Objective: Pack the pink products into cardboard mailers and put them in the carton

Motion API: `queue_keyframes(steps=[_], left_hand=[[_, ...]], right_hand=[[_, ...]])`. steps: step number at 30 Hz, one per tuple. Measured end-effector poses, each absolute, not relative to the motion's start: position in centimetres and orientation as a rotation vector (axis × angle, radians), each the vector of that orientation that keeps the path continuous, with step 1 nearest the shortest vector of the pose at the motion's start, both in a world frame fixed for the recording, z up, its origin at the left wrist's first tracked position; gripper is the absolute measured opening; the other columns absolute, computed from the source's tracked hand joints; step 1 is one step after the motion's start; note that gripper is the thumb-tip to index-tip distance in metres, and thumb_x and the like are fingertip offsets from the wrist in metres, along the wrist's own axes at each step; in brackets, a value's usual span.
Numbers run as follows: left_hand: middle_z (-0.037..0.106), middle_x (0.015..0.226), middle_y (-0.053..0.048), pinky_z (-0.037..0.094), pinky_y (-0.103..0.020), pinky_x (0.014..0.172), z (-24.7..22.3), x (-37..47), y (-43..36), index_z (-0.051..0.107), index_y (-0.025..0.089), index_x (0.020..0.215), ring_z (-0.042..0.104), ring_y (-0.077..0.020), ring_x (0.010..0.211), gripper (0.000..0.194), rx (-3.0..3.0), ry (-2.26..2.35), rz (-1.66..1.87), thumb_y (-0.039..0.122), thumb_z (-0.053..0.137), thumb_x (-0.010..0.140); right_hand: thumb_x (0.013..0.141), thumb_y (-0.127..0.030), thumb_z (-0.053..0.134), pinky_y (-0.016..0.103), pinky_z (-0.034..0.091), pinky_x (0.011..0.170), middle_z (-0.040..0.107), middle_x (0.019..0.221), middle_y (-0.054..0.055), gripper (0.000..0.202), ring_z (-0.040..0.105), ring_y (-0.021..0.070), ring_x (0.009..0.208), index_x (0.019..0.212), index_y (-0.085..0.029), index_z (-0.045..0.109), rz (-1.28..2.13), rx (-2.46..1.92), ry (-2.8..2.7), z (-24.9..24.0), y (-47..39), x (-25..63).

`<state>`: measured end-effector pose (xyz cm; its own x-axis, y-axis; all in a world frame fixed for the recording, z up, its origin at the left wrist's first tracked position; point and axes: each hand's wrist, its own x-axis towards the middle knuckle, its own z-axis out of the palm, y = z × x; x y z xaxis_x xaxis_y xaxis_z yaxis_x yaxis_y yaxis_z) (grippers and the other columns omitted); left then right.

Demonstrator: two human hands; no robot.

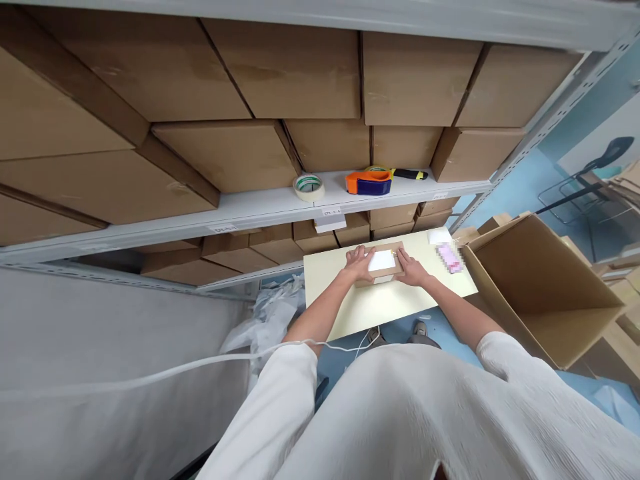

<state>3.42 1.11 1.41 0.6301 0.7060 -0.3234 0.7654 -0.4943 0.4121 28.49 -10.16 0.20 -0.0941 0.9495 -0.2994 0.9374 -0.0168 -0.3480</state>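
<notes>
A small brown cardboard box [361, 283] lies on the pale table [345, 313], with a white label [381, 260] on its top. My left hand [359, 263] grips its left end, fingers over the top edge and thumb at the near side. At the right end my right hand [411, 268] holds the box in the same way, fingers resting on the top corner. Parts of both ends of the box are hidden under the hands.
Ahead, a shelf [260, 208] carries large cartons [230, 153], a tape roll [309, 187], an orange tape dispenser [369, 183] and a black-yellow box cutter [409, 174]. A big open carton [543, 280] stands right of the table. A white cable [210, 361] crosses my left arm.
</notes>
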Motion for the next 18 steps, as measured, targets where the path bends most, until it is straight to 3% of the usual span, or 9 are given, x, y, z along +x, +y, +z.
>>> queue_keyframes(steps=[5,11,18], left_hand=[[0.039,0.163,-0.023,0.018,-0.071,0.126,2.6,5.5,-1.0,0.038,0.031,0.165,0.028,-0.0521,0.158,0.128,2.364,1.069,-0.049,0.037,0.095,0.051],[0.046,0.15,-0.02,0.028,-0.063,0.123,4.8,9.8,-3.5,0.047,0.028,0.158,0.039,-0.0492,0.146,0.113,2.481,0.914,-0.022,0.04,0.094,0.055],[0.045,0.147,-0.017,0.026,-0.059,0.126,8.1,18.7,-7.5,0.052,0.028,0.154,0.038,-0.048,0.145,0.11,2.555,0.769,0.095,0.042,0.097,0.055]], right_hand=[[0.09,-0.048,0.073,0.061,0.028,0.126,0.018,0.184,0.017,0.1,0.028,0.0454,0.16,0.176,-0.026,0.025,0.648,-2.133,-2.156,0.7,-12.6,30.2],[0.089,-0.048,0.074,0.061,0.031,0.123,0.022,0.182,0.017,0.1,0.033,0.0465,0.154,0.175,-0.026,0.028,0.604,-2.134,-2.05,2.4,-17.1,34.4],[0.084,-0.052,0.082,0.065,0.026,0.124,0.025,0.18,0.018,0.101,0.028,0.0481,0.156,0.171,-0.029,0.037,0.427,-2.167,-1.883,5.3,-23.4,42.8]])
